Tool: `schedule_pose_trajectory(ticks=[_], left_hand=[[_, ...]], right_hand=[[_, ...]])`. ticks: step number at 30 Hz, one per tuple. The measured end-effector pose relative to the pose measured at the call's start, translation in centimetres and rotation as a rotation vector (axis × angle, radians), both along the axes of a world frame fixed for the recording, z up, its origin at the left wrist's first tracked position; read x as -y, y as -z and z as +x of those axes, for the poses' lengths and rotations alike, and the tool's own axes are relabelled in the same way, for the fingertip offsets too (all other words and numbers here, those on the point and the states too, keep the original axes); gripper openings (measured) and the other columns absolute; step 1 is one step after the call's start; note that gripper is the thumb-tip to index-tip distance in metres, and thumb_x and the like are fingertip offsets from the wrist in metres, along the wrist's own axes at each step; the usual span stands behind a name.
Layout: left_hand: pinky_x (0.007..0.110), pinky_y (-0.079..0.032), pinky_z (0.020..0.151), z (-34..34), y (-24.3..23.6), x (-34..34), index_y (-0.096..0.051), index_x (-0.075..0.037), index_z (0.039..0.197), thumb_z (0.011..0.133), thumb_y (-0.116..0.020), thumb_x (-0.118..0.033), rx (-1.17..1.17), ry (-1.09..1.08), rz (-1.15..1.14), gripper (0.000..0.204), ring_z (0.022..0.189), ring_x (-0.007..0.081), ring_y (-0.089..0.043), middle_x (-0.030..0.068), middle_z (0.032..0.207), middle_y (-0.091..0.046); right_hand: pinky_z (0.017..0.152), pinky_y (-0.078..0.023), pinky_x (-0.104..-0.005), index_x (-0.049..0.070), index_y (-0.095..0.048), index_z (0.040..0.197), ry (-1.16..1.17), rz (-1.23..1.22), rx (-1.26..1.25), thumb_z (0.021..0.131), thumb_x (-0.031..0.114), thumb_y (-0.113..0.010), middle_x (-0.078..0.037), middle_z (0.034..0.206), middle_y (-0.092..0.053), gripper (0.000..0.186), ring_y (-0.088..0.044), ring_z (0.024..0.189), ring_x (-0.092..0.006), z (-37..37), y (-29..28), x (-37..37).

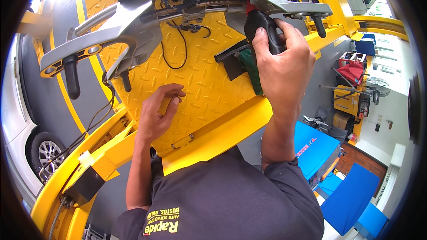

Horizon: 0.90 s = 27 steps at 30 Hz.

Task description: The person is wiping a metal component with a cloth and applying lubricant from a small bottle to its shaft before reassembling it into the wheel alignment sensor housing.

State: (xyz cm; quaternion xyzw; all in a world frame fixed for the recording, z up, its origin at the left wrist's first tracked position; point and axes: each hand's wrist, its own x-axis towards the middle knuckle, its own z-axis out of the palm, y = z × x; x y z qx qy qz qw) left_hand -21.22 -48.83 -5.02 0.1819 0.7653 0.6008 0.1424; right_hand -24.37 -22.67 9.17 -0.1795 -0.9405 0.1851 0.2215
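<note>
My right hand (284, 58) is wrapped round a black squeeze bottle (263, 29) with a red nozzle. The nozzle tip meets or nearly meets the rail of a grey metal frame (129, 35); I cannot tell if they touch. Bent arms with black pegs stick out at both ends of this frame, and a coil spring (218, 3) runs along its middle. My left hand (158, 113) is over the yellow tread plate (195, 71), fingers loosely curved, thumb apart, nothing in them. Beside the bottle lies a dark bar with a green cloth (250, 69).
The yellow plate has a raised lip (218, 140) close to my body. Left are a yellow beam (58, 182), hanging cables and a white car (18, 120). On the right stand a blue-topped cabinet (313, 149), a yellow machine (349, 100) and a fan (376, 90). Another person sits far right.
</note>
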Motion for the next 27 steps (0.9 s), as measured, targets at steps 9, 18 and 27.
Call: schedule_pose_trajectory(ticks=[9,18,27], left_hand=[[0.036,-0.059,0.091,0.11,0.18,-0.03,-0.067,0.000,0.129,0.101,-0.066,0.002,-0.018,-0.006,-0.018,0.027,0.102,0.0268,-0.078,0.0128,0.108,-0.080],[0.037,-0.059,0.091,-0.03,0.15,-0.11,-0.067,-0.001,0.129,0.101,-0.065,0.003,-0.039,0.003,-0.041,0.029,0.102,0.0266,-0.078,0.0126,0.108,-0.080],[0.036,-0.059,0.090,0.01,0.03,-0.15,-0.068,-0.001,0.129,0.101,-0.065,0.004,-0.039,-0.006,-0.039,0.029,0.102,0.0262,-0.078,0.0123,0.107,-0.080]], right_hand=[[0.078,-0.063,-0.0410,-0.007,-0.077,0.119,-0.004,-0.108,-0.023,0.094,0.022,-0.080,-0.020,0.101,-0.077,0.038,-0.079,0.084,-0.0331,0.35,0.10,0.12],[0.077,-0.063,-0.0401,-0.007,-0.077,0.117,-0.014,-0.126,-0.034,0.094,0.023,-0.079,-0.020,0.102,-0.077,0.039,-0.080,0.085,-0.0324,0.31,0.52,-0.23],[0.076,-0.062,-0.0376,-0.005,-0.078,0.119,-0.016,-0.109,-0.040,0.093,0.024,-0.081,-0.018,0.100,-0.078,0.038,-0.078,0.082,-0.0275,0.12,0.49,-0.29]])
